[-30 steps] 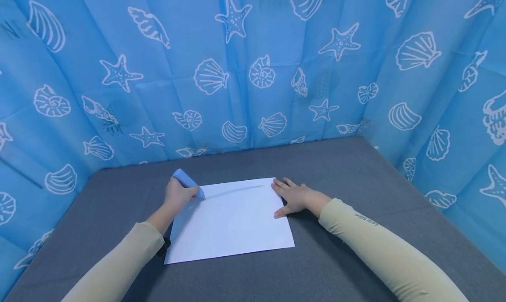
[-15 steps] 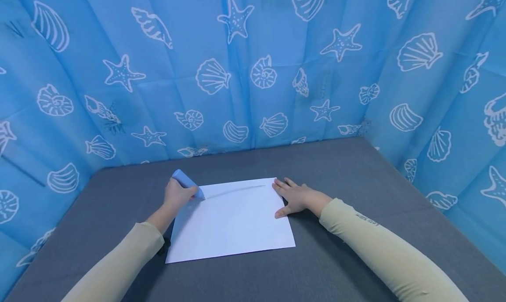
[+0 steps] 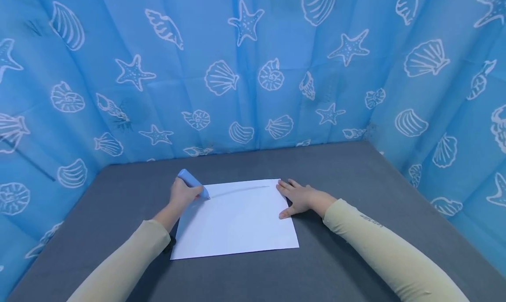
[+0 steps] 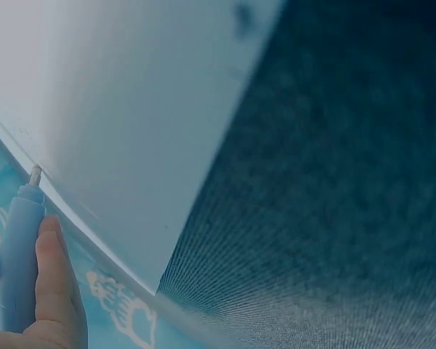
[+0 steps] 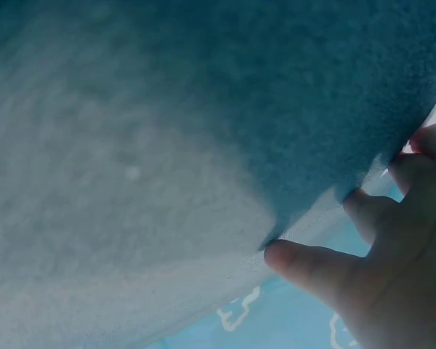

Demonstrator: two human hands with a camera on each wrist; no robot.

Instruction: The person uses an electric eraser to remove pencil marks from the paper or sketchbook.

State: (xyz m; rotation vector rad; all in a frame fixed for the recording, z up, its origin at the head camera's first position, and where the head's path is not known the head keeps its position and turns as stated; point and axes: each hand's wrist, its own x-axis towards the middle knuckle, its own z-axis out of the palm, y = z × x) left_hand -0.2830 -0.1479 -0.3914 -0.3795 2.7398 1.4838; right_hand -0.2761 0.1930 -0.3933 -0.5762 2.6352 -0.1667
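A white sheet of paper (image 3: 237, 225) lies flat on the grey cloth. My left hand (image 3: 182, 194) grips a thick light-blue marker (image 3: 191, 179) at the sheet's upper left corner. Its narrow pale tip points down at the paper, seen closer on the marker (image 4: 20, 258) in the left wrist view; whether it touches is hard to tell. A faint grey streak (image 3: 241, 189) runs from near the tip towards the upper right. My right hand (image 3: 299, 199) rests with spread fingers on the sheet's right edge; in the right wrist view the hand (image 5: 403, 240) shows fingertips on the surface.
Grey cloth (image 3: 237, 280) covers the table around the sheet. A blue curtain (image 3: 178, 64) with white shells and starfish hangs behind and along both sides. A dark band sits at my left wrist.
The whole head view has shifted slightly, so everything appears a little further right. Both hands, the marker and the sheet otherwise keep their places.
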